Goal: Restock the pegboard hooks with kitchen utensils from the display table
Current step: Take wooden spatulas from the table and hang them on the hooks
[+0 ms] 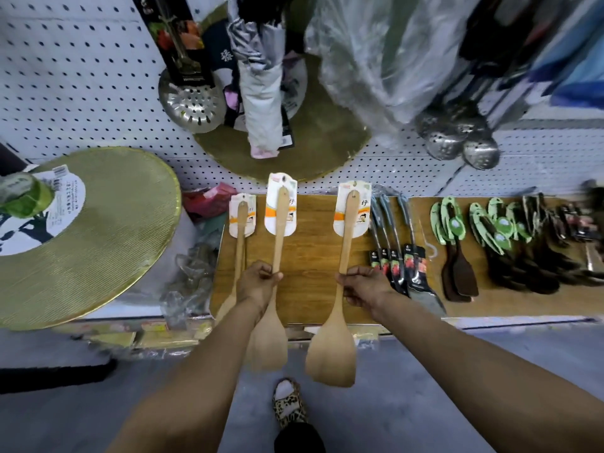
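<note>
Head view: the left hand [258, 282] grips 1 wooden spatula [273, 289] by its handle, the right hand [366, 286] grips another spatula [340, 289] (both carded), blades hanging past the wooden display table [313, 256] edge, below the pegboard [81, 76].

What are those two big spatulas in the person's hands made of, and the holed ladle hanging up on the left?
The spatulas look like pale unpainted wood or bamboo: matte, tan, faint grain. The ladle looks like polished steel: silvery, with bright reflections around its holes.
</note>
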{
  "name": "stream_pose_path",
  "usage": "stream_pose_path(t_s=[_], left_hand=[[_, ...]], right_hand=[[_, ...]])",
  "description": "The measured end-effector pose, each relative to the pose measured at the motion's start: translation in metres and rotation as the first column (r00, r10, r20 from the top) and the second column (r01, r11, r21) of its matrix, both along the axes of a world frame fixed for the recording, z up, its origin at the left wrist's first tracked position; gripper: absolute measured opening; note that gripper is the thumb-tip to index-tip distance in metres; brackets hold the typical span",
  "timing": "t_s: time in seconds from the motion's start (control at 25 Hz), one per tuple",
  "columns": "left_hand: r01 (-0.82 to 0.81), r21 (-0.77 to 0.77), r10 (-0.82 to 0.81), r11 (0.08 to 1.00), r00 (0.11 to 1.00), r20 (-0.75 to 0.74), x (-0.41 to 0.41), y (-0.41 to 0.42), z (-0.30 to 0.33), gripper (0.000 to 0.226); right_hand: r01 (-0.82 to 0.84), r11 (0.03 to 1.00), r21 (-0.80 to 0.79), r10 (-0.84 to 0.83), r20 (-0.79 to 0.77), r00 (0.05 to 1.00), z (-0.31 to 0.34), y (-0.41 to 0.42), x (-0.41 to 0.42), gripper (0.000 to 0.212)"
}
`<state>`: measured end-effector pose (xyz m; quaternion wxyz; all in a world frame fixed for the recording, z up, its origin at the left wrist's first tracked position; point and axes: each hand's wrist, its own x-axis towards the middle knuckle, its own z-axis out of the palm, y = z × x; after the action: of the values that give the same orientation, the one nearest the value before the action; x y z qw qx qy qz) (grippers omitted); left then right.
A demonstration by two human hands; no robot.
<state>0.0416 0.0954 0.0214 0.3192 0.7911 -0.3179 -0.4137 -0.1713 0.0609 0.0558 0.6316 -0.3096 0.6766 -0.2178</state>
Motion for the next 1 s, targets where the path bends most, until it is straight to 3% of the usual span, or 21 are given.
stream_pose_path(t_s=[0.16,0.32,0.44,0.72,0.84,1.0], left_hand=[[0.050,-0.021,-0.051,0.999,0.997,-0.053,-0.092,0.023,0.020,0.026],[0.147,-0.108,-0.157,0.983,0.983,-0.091,-0.224,0.049,0.047,0.027],[0.224,-0.202,-0.249,0.953,0.963,-0.105,-0.328,0.056,0.078,0.026],[0.414,-0.357,-0.494,0.837,0.852,-0.171,-0.553,0.046,0.154,0.032],[0.501,-0.402,-0.577,0.766,0.812,-0.089,-0.627,0.023,0.178,0.029],[0.571,-0.494,-0.664,0.655,0.747,-0.016,-0.744,-0.018,0.197,0.025]], right_hand=[[-0.001,0.991,-0.134,0.003,0.014,1.000,0.024,0.028,-0.101,0.015],[0.111,0.955,-0.276,-0.109,0.021,0.994,0.052,0.067,-0.243,0.007],[0.211,0.901,-0.378,-0.207,0.052,0.977,0.079,0.088,-0.342,0.015],[0.421,0.687,-0.592,-0.414,0.157,0.897,0.155,0.118,-0.564,0.011],[0.462,0.586,-0.666,-0.461,0.195,0.866,0.179,0.117,-0.636,0.031],[0.531,0.485,-0.694,-0.524,0.255,0.813,0.200,0.096,-0.742,0.021]])
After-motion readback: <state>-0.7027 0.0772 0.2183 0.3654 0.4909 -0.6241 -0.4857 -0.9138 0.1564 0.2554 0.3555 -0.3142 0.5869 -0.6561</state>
